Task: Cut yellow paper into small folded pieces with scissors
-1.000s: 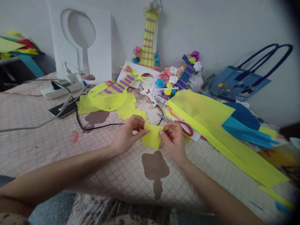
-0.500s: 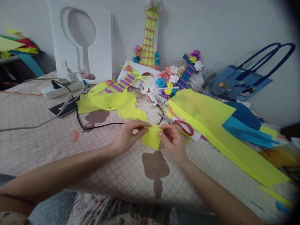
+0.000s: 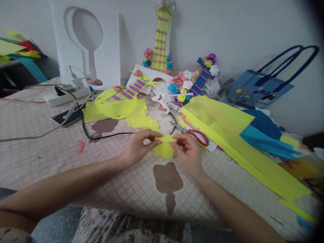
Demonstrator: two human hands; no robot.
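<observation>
A small yellow paper piece (image 3: pixel 164 150) is stretched between my two hands above the table, its top edge folded over and its lower part hanging down. My left hand (image 3: pixel 141 145) pinches the upper left corner between thumb and fingers. At the upper right corner, my right hand (image 3: pixel 187 150) pinches it the same way. Scissors with red handles (image 3: pixel 199 135) lie just beyond my right hand. Further back, a white glue gun (image 3: pixel 162 103) rests on the table. Crumpled yellow sheets (image 3: pixel 136 113) lie behind my left hand.
A long yellow sheet (image 3: pixel 220 118) and blue paper (image 3: pixel 268 143) spread over the right side. Decorated paper guitars (image 3: pixel 162 40) lean at the back. A blue bag (image 3: pixel 260 89) stands back right. On the left are a phone (image 3: pixel 68 116), a power strip (image 3: pixel 65 96) and cables.
The hanging part of the yellow piece looks slightly shorter, and the folded band at its top is wider. Both hands have kept nearly the same place and grip.
</observation>
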